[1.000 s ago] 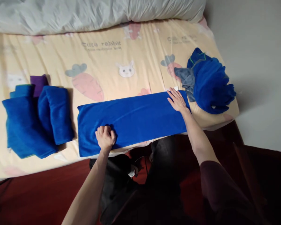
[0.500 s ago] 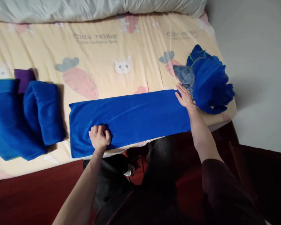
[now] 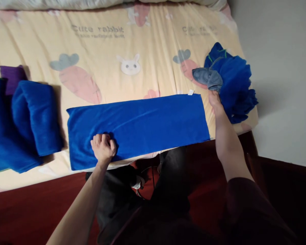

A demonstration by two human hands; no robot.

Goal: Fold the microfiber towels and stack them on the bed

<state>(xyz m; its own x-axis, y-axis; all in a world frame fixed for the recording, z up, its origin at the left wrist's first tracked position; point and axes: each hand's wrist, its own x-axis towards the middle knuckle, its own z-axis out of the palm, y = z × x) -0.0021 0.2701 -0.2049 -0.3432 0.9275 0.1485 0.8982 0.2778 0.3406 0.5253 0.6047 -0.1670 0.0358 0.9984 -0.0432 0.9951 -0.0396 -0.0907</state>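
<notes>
A blue towel (image 3: 142, 126) lies flat in a long strip along the near edge of the bed, with a small white tag (image 3: 191, 92) at its far right corner. My left hand (image 3: 103, 146) is curled into a fist on the towel's left part; its fingertips are hidden against the cloth. Beyond the towel's right end, my right hand (image 3: 214, 98) touches a heap of crumpled blue cloths (image 3: 236, 83). Its fingers are out of sight beneath a grey cloth (image 3: 207, 77) at the heap's left side.
On the left lie folded blue towels (image 3: 38, 119) and a purple cloth (image 3: 13, 78). The bed sheet (image 3: 153, 44) has rabbit and carrot prints. A pale bedding roll (image 3: 91, 4) runs along the back. A wall (image 3: 280, 68) stands at right, beside reddish floor (image 3: 46, 211).
My right hand has left the towel's right end and moved right to the heap, where the grey cloth has shifted. My left hand stays on the towel. The view has moved slightly.
</notes>
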